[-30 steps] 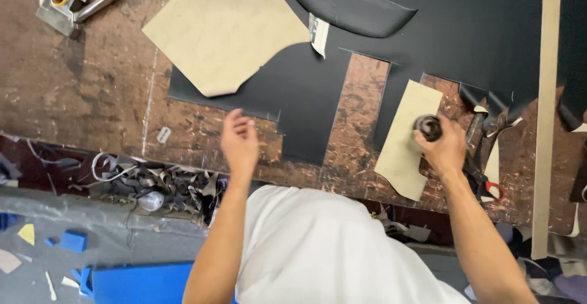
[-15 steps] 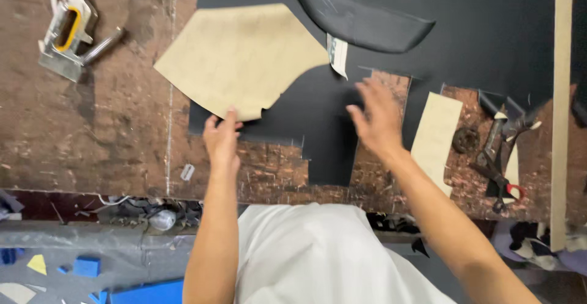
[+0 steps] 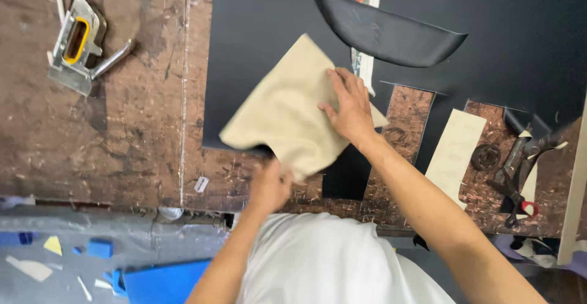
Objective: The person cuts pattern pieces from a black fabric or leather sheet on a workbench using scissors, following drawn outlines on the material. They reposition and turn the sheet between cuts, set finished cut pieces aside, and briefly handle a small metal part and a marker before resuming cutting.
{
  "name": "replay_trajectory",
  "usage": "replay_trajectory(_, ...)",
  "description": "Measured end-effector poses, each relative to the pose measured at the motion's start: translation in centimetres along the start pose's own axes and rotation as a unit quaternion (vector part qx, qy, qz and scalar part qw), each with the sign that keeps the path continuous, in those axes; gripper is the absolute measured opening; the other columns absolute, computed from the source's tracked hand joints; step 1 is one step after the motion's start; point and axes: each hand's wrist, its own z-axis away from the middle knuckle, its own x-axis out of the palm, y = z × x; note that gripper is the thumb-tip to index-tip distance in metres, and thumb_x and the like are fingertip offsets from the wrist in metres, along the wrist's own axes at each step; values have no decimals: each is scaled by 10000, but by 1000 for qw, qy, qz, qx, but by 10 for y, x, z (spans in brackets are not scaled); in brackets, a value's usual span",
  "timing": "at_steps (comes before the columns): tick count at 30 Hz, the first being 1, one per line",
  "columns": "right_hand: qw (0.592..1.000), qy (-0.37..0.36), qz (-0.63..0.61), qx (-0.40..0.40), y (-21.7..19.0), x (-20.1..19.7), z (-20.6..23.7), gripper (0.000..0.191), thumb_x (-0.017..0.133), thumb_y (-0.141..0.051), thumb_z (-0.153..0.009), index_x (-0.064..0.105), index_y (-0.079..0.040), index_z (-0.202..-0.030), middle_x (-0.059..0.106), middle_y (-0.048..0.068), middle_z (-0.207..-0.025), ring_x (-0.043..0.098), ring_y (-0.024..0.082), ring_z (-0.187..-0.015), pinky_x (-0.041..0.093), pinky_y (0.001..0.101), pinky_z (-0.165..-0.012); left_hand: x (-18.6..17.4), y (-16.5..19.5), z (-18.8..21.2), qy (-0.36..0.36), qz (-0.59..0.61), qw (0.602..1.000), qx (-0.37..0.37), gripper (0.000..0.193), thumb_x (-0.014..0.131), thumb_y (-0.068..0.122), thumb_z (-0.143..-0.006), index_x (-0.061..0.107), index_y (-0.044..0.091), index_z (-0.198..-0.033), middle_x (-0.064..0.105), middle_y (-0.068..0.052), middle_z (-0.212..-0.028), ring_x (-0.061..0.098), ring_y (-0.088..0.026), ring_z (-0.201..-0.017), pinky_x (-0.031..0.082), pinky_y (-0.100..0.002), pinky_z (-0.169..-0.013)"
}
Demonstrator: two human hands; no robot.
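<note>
The right hand (image 3: pixel 348 105) lies flat on the beige sheet (image 3: pixel 287 111), fingers spread. The left hand (image 3: pixel 269 185) grasps its near edge, fingers hidden underneath. The sheet lies lifted over the black sheet (image 3: pixel 269 35) near the worktop's (image 3: pixel 122 133) front edge.

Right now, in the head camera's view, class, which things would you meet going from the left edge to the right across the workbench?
Metal staple gun with yellow insert → beige pattern piece held by both hands → curved black leather piece → narrow cream strip → dark round roll → pliers with red-tipped handle.
</note>
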Motion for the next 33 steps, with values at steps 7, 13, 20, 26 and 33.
replay_trajectory(7,972,45,-165,160,-6,15,6,930,852,-75,-802,341,-84,-1579,641,146,-1193,667,278,-1024,540,386,-876,-101,-43,-54,233,19,972,-1,537,691,68,-919,540,13,-1431,715,-201,-903,702,-355,-816,538,-426,-750)
replay_trajectory(13,941,52,-220,250,3,16,13,827,850,-74,-869,379,-68,-1549,670,77,-919,680,177,-802,580,304,-718,-102,-73,-71,189,138,969,-80,319,761,75,-888,683,16,-1191,753,-78,-871,704,-159,-770,560,-312,-739)
replay_trajectory(20,919,108,-341,165,7,16,-5,774,782,13,-905,372,-5,-1560,612,32,-969,655,99,-836,582,242,-745,-92,-89,-61,234,142,957,-95,265,779,33,-867,708,-1,-1121,748,-75,-857,698,-143,-750,566,-281,-697)
replay_trajectory(26,952,103,-202,205,2,-2,-21,737,807,-12,-891,420,-17,-1518,633,20,-874,612,82,-734,542,232,-677,-96,-86,-62,270,123,952,-70,240,801,39,-866,722,-7,-1088,743,-86,-844,702,-145,-732,567,-287,-689)
replay_trajectory(33,933,105,-300,170,6,3,-4,374,744,-12,-952,587,54,-1285,672,8,-858,628,49,-738,512,209,-655,-102,-89,-63,287,122,947,-81,212,816,47,-837,754,4,-1035,755,-84,-829,710,-142,-711,575,-285,-684)
